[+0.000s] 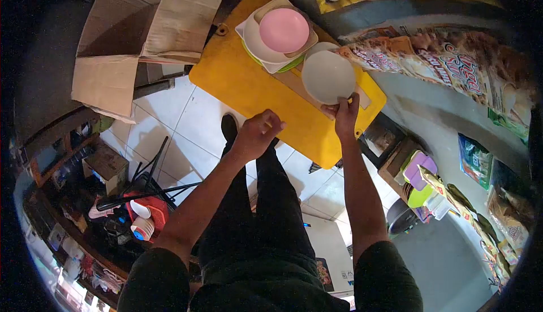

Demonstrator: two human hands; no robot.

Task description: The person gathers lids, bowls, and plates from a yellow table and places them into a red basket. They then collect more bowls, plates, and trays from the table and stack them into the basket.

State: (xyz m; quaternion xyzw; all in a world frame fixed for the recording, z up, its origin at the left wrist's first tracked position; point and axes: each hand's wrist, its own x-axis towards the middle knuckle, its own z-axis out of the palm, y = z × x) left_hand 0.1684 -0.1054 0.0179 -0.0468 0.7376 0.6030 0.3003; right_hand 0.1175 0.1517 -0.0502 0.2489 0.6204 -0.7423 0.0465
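On the yellow table [226,72] stands a stack of bowls and plates, with a pink bowl [284,30] on top, white square-edged dishes beneath it and a green rim lower down. My right hand [344,114] grips the near edge of a round white bowl [328,77], fingers at its rim. Another pale round dish shows partly behind that bowl. My left hand [260,134] hovers at the table's near edge with its fingers curled together; whether anything small is inside cannot be made out.
An open cardboard box [107,86] is at the left of the table. Snack packets [447,66] hang along the right wall. Lower left are a black folding chair [150,179] and a red container [153,210]. Coloured plastic containers [418,170] stand at right.
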